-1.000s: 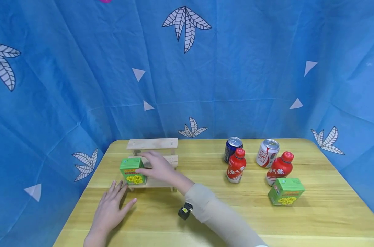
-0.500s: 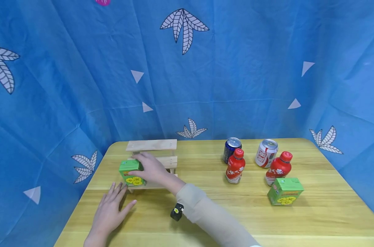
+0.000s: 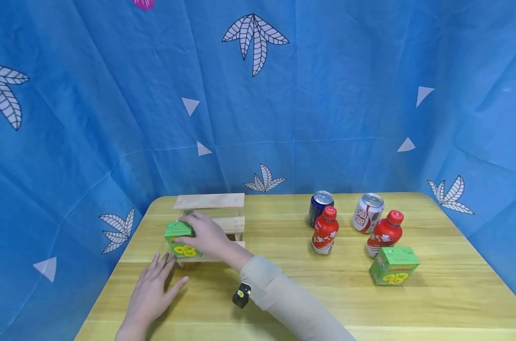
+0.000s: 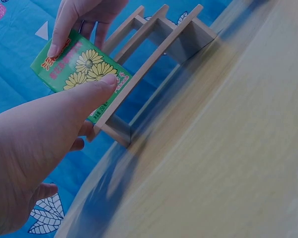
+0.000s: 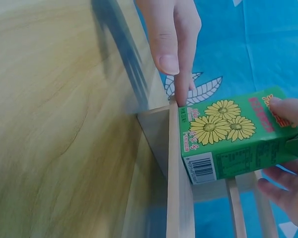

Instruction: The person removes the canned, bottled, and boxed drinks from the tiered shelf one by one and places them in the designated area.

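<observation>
A green drink carton [image 3: 183, 240] with yellow flowers stands upright at the left end of the lowest tier of a small wooden stepped rack [image 3: 209, 201]. My right hand [image 3: 206, 234] grips the carton's upper part. In the right wrist view its thumb [image 5: 283, 110] presses the flowered face, with fingers round the other side. My left hand [image 3: 152, 289] lies just in front and to the left, fingers fairly straight. A left fingertip meets the end of the lowest tier in the right wrist view. In the left wrist view, the left thumb overlaps the carton; contact is unclear.
To the right on the wooden table [image 3: 309, 293] stand a dark blue can [image 3: 320, 208], a white-and-red can [image 3: 368, 213], two red bottles [image 3: 325, 232] and another green carton [image 3: 394, 266]. A blue patterned cloth [image 3: 326, 94] hangs behind the table.
My right hand has moved slightly left and closed in on the carton's upper part. The left hand has stayed nearly still at the rack's end.
</observation>
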`<action>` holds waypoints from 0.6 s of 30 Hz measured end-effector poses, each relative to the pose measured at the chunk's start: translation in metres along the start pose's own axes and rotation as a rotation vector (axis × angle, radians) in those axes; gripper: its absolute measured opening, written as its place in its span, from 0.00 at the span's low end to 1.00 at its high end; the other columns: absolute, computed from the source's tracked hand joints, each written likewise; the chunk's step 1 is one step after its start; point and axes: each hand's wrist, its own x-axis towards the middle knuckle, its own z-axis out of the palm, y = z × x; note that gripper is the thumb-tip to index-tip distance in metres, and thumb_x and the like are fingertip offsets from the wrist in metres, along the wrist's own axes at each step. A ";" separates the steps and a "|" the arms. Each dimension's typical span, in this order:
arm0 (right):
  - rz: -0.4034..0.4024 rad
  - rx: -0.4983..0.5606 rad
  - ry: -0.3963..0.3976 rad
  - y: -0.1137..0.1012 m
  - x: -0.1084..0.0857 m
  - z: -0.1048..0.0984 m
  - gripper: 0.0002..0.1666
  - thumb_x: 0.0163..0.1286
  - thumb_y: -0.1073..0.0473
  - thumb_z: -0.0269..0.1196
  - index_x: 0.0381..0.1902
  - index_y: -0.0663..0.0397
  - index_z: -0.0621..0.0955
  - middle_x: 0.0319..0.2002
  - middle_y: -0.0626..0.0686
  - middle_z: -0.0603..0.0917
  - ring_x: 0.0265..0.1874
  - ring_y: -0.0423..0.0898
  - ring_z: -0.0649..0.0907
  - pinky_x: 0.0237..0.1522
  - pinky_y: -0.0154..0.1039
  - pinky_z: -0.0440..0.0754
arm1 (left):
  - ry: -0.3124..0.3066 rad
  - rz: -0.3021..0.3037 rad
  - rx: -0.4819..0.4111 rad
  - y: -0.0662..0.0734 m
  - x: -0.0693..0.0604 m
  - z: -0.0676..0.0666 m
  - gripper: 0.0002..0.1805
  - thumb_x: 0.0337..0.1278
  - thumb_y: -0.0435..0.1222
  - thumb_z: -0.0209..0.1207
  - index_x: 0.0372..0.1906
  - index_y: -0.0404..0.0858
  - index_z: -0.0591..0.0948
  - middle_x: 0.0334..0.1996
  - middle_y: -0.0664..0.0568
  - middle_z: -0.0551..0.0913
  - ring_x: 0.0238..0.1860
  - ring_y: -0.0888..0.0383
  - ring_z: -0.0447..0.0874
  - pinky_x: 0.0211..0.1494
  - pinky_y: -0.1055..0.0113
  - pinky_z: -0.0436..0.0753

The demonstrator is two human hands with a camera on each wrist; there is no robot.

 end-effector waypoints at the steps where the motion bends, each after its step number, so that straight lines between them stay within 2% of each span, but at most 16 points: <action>1: -0.002 -0.006 0.004 0.000 0.000 0.000 0.35 0.65 0.36 0.63 0.65 0.43 0.74 0.59 0.47 0.78 0.52 0.40 0.80 0.54 0.32 0.81 | -0.002 0.000 0.000 0.000 0.000 0.000 0.42 0.60 0.62 0.55 0.69 0.37 0.70 0.71 0.37 0.65 0.75 0.35 0.54 0.70 0.29 0.57; 18: -0.055 -0.066 0.044 -0.001 -0.002 0.000 0.32 0.66 0.38 0.62 0.64 0.45 0.76 0.51 0.46 0.80 0.40 0.36 0.78 0.39 0.26 0.78 | -0.002 0.003 0.001 0.000 0.000 0.000 0.42 0.60 0.63 0.55 0.69 0.37 0.70 0.71 0.36 0.66 0.75 0.35 0.54 0.70 0.30 0.58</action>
